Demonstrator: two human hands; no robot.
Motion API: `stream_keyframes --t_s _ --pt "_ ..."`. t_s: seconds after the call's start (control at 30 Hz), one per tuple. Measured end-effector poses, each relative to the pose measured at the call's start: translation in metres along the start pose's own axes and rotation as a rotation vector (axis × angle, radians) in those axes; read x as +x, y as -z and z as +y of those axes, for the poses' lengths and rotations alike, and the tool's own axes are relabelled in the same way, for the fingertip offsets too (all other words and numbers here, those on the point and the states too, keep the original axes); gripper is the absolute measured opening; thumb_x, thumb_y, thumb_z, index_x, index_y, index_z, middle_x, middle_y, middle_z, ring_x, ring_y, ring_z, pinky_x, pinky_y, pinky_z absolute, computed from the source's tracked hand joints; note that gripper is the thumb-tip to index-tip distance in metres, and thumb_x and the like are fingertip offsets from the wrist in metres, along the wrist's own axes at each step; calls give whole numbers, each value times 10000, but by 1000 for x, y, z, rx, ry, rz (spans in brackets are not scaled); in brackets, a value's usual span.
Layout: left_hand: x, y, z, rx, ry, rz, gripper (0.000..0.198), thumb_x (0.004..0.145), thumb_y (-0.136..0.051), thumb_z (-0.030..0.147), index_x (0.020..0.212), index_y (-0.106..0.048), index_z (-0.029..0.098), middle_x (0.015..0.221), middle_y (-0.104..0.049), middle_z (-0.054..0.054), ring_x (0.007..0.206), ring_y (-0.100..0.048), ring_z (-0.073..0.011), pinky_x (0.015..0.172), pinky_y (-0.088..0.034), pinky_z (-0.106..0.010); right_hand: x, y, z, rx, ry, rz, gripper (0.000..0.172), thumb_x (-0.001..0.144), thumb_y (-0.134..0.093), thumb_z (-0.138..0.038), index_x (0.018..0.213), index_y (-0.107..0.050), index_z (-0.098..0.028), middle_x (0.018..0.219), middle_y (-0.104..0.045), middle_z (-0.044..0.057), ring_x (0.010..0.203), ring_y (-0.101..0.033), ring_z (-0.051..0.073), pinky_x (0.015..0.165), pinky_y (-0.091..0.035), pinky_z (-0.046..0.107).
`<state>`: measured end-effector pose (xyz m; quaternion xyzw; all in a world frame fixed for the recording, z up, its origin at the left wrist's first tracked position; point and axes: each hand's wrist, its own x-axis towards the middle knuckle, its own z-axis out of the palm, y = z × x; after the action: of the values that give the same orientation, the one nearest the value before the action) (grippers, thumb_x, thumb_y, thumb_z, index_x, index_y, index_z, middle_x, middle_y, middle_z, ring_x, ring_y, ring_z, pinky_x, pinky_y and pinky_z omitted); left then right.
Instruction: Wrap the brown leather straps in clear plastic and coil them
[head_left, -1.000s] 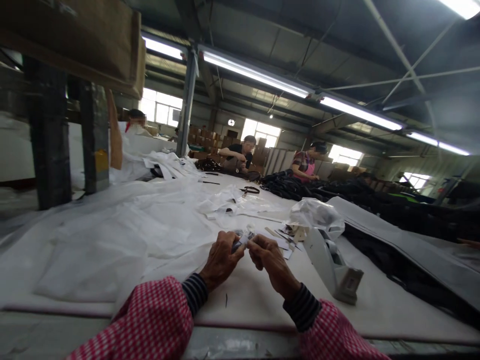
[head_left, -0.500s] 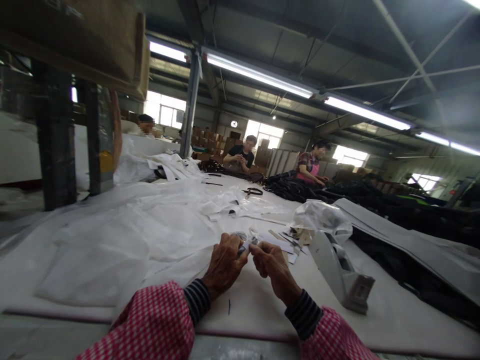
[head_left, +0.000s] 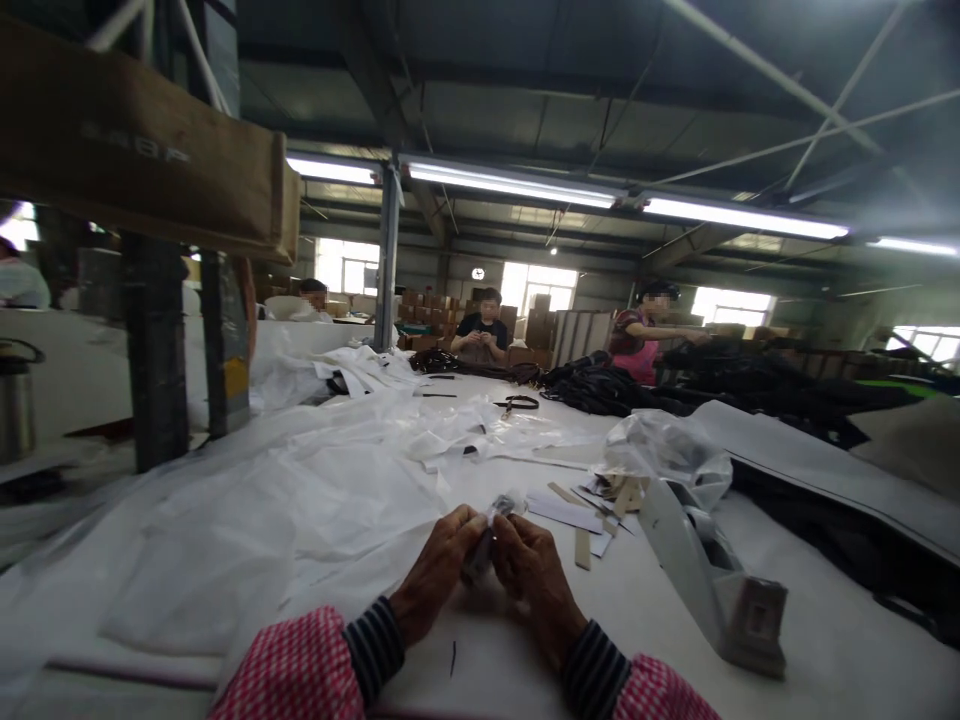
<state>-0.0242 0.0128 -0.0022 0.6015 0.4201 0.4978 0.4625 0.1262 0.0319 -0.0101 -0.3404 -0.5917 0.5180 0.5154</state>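
Note:
Both hands meet at the middle of the white table, closed on a small bundle in clear plastic (head_left: 480, 562) with something greyish inside. My left hand (head_left: 442, 560) pinches its left side between thumb and fingers. On the opposite side, my right hand (head_left: 534, 570) grips it with bent fingers, close to the left fingertips. What the wrapping contains is too blurred to name. Just beyond the hands lie white paper strips (head_left: 564, 512) and beige card pieces (head_left: 583, 549). A thin dark strip (head_left: 453, 657) rests on the table below the hands.
A grey tape dispenser (head_left: 694, 570) stands right of my hands, with crumpled clear plastic (head_left: 667, 445) behind it. White translucent sheeting (head_left: 225, 530) spreads across the left. Black goods (head_left: 825, 540) lie at right. Two co-workers are across the table; dark posts (head_left: 154, 360) rise at left.
My hands have drawn slightly nearer to me with the plastic bundle, and my right fingers now close around it. The view has shifted, and the right co-worker's arm is stretched out.

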Motion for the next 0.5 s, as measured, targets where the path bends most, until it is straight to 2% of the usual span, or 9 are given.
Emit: stream_keyframes --t_s 0.13,0.23,0.3,0.37,0.43,0.5 --pt "-20 0 2 -120 23 65 400 947 -458 586 826 -485 205 789 -531 7 729 -533 -163 610 -454 -261 -6 -1 -2 23 -56 -86 556 824 -697 -684 680 -525 -175 480 -466 -46 385 -338 66 378 -188 213" --pt "-46 -3 4 -238 8 171 381 889 -537 563 779 -448 209 786 -465 27 753 -473 -141 685 -446 -252 -15 -6 -2 -64 -83 -204 578 822 -684 -698 648 -516 -174 491 -441 -42 411 -359 80 399 -224 220" --pt "-63 -7 11 -263 10 248 366 844 -561 534 740 -420 213 738 -417 40 702 -430 -128 656 -419 -246 -24 -8 -2 -137 -82 -295 582 836 -661 -704 647 -529 -170 498 -419 -43 440 -364 90 422 -243 227" --pt "-79 -7 24 -254 39 327 325 823 -547 499 726 -432 211 682 -398 47 619 -400 -119 569 -365 -244 -29 -5 0 -233 -91 -383 579 839 -643 -713 667 -564 -166 501 -430 -36 457 -366 104 436 -255 238" --pt "-100 2 42 -251 50 411 295 811 -539 474 722 -456 204 650 -404 48 572 -385 -112 530 -322 -244 -29 2 1 -333 -96 -444 585 793 -676 -723 631 -528 -180 526 -438 -29 491 -373 116 457 -273 248" --pt "-136 18 64 -193 30 488 295 823 -547 469 733 -503 191 654 -440 39 578 -395 -109 546 -332 -245 -27 8 2 -421 -99 -425 578 776 -689 -717 616 -486 -200 557 -427 -29 523 -375 132 484 -303 264"
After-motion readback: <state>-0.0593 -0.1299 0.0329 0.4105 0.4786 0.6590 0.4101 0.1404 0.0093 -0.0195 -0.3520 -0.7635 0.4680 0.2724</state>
